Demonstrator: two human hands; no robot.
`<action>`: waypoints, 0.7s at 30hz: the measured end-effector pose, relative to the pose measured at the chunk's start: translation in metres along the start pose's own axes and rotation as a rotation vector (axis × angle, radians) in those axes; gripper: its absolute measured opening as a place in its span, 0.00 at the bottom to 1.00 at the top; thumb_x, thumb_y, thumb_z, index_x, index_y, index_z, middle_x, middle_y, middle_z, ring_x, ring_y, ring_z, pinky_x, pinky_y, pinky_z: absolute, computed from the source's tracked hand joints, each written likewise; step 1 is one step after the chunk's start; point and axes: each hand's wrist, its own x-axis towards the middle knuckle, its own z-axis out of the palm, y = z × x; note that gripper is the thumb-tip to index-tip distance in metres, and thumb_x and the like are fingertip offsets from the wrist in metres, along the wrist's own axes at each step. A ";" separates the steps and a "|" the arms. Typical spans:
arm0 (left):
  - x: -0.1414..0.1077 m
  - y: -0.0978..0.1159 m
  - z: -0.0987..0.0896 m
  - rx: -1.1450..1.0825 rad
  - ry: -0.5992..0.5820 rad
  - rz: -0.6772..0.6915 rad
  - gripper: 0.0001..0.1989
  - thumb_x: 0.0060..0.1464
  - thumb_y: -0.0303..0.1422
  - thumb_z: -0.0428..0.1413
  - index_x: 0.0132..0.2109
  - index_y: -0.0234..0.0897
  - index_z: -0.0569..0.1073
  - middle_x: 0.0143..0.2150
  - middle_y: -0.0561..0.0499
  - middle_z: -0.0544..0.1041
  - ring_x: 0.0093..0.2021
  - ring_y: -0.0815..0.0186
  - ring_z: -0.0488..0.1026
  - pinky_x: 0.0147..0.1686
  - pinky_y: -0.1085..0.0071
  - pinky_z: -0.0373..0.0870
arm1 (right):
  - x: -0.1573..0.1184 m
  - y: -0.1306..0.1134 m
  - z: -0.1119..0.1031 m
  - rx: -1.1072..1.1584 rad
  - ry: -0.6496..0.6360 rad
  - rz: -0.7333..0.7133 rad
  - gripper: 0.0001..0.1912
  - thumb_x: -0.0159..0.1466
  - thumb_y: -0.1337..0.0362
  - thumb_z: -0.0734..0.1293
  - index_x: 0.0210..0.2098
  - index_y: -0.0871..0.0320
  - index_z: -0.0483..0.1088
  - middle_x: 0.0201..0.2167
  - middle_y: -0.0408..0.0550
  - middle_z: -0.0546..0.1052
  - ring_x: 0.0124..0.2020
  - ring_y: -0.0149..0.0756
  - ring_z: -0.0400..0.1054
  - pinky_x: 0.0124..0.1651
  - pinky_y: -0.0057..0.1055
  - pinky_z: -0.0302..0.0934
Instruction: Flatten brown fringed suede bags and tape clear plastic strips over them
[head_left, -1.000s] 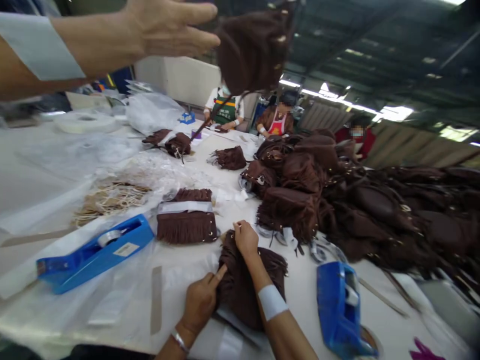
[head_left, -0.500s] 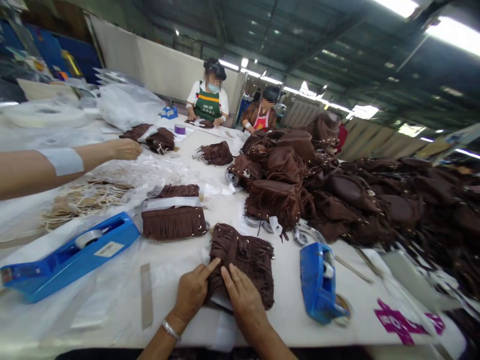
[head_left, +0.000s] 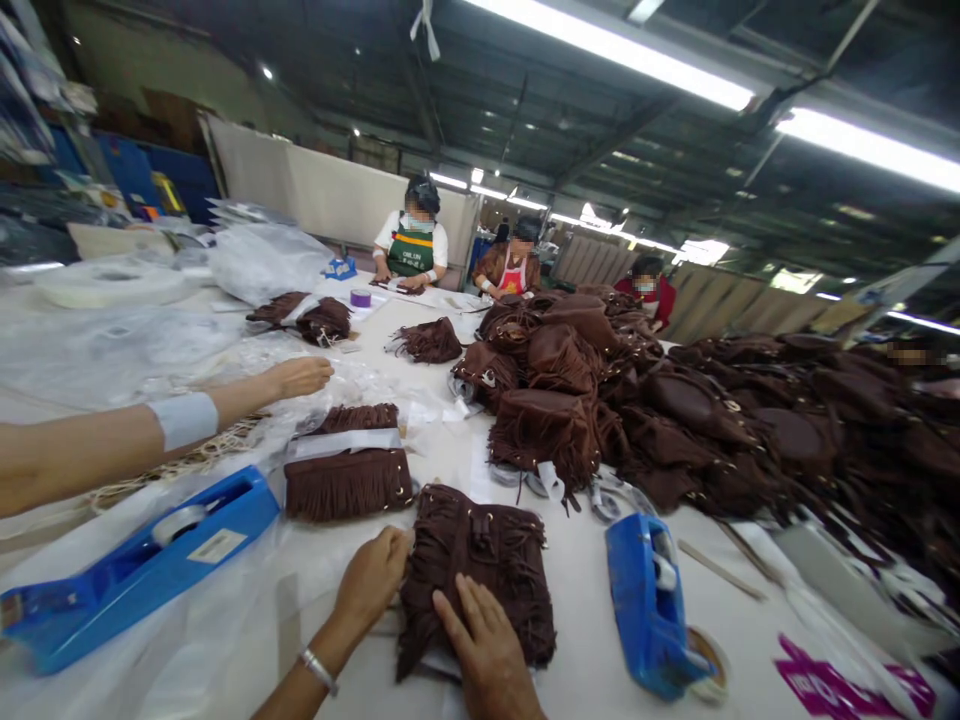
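Left hand [head_left: 371, 572] has shifted, fingers curled together at the fringed bag [head_left: 499, 560]'s side; right hand [head_left: 487, 645] lies open across it.

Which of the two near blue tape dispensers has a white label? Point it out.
The long dispenser, left of the left hand; the shorter dispenser, right of the right hand, shows none.

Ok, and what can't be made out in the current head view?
All in the head view:
Left hand: its own curled fingers hide whether it pinches the fringed bag.
Bag's underside: hidden by the bag itself.
Reaching arm: its owner is cut off by the left edge.
Person in red: whatever they handle is hidden behind the bag pile.
Label on the left blue dispenser: print too small.
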 end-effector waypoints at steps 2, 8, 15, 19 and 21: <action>0.020 0.011 0.003 0.063 0.002 -0.039 0.26 0.65 0.46 0.37 0.39 0.37 0.74 0.38 0.46 0.81 0.39 0.62 0.78 0.39 0.67 0.70 | 0.002 0.001 0.000 0.002 0.013 0.000 0.38 0.59 0.74 0.60 0.68 0.51 0.55 0.62 0.55 0.68 0.61 0.45 0.65 0.56 0.41 0.68; 0.066 0.024 0.013 0.231 -0.076 -0.159 0.22 0.62 0.49 0.49 0.40 0.34 0.74 0.40 0.46 0.79 0.40 0.63 0.76 0.44 0.60 0.71 | 0.004 0.001 -0.002 0.026 -0.063 -0.015 0.34 0.63 0.69 0.64 0.67 0.46 0.57 0.64 0.54 0.65 0.60 0.49 0.65 0.55 0.44 0.68; 0.066 0.012 0.020 0.338 -0.070 -0.143 0.19 0.63 0.46 0.50 0.45 0.34 0.73 0.42 0.48 0.77 0.44 0.63 0.75 0.49 0.57 0.71 | -0.003 0.002 0.005 0.108 -0.086 -0.004 0.30 0.63 0.68 0.67 0.64 0.47 0.63 0.65 0.55 0.65 0.62 0.52 0.62 0.57 0.49 0.66; 0.063 0.010 0.024 0.352 -0.058 -0.101 0.20 0.65 0.46 0.47 0.48 0.34 0.72 0.41 0.48 0.78 0.43 0.63 0.76 0.48 0.57 0.71 | -0.002 0.001 0.005 0.123 -0.102 0.011 0.30 0.62 0.71 0.66 0.63 0.49 0.65 0.65 0.55 0.65 0.63 0.51 0.61 0.58 0.49 0.64; 0.063 0.011 0.021 0.342 -0.054 -0.077 0.20 0.65 0.46 0.46 0.48 0.34 0.72 0.40 0.48 0.78 0.42 0.63 0.76 0.47 0.58 0.71 | -0.002 0.000 0.006 0.127 -0.106 0.032 0.30 0.62 0.72 0.65 0.62 0.49 0.65 0.65 0.54 0.65 0.63 0.50 0.61 0.59 0.48 0.64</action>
